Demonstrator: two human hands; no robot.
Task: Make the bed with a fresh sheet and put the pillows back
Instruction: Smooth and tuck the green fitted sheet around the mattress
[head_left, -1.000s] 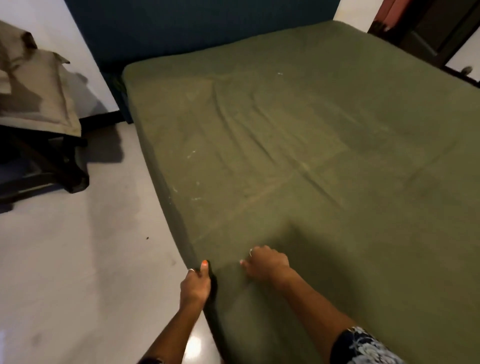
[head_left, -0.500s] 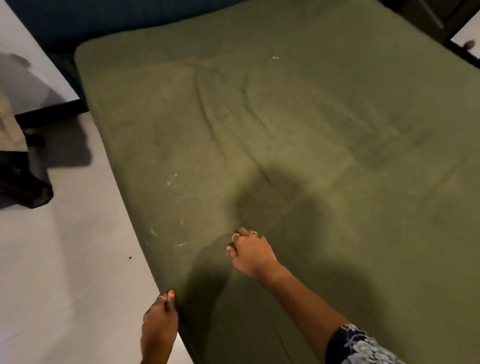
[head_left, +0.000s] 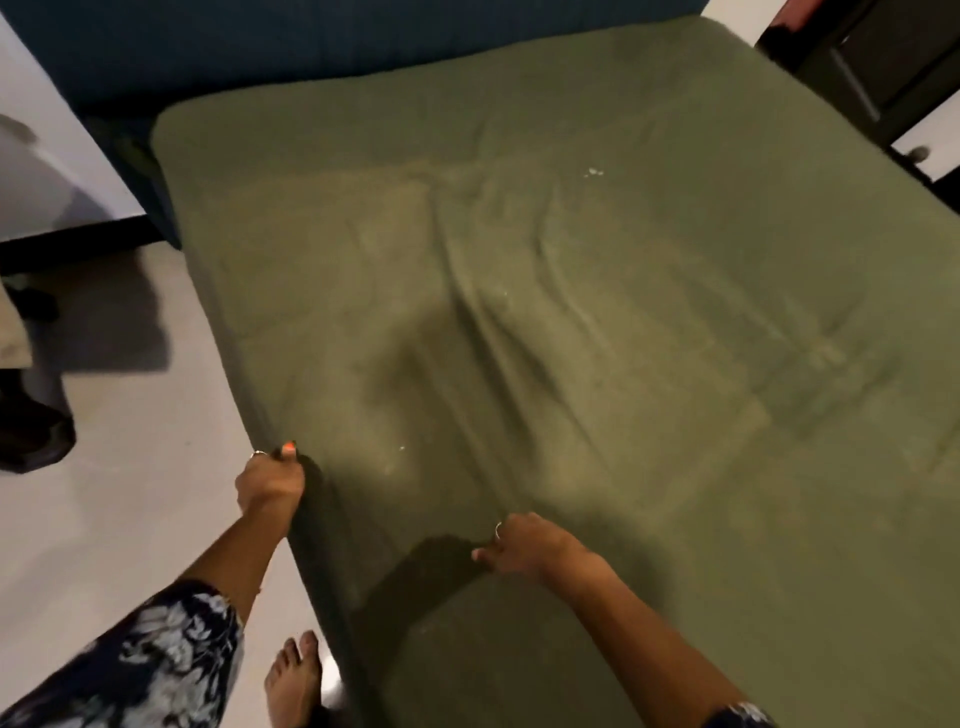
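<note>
Sheet: the green sheet (head_left: 597, 322) covers the whole bed, running from 6 o'clock up to the far edge at 12 o'clock; it lies mostly flat.
Creases: a fan of wrinkles runs from the middle down toward 6 o'clock; pale specks sit near 1 o'clock and near the centre.
Left hand (head_left: 270, 480): at 8 o'clock, on the bed's near side edge, fingers curled round the sheet's hem, thumb on top.
Right hand (head_left: 524, 543): at 6 o'clock, on top of the bed, fingers curled and pinching a fold of the sheet.
Lifted part: between the two hands the cloth stands off the bed, with dark shadow under it.
Pillows: none on the bed; whether the pale cloth (head_left: 13, 332) at 9 o'clock is one, I cannot tell.
Done, as I judge: the sheet is spread.
Left, as I judge: pull this edge taut, tuck it, smooth the creases, then put the pillows back.
Floor (head_left: 130, 493): pale, at 7 to 9 o'clock; a bare foot (head_left: 293, 675) stands just beside the bed.
</note>
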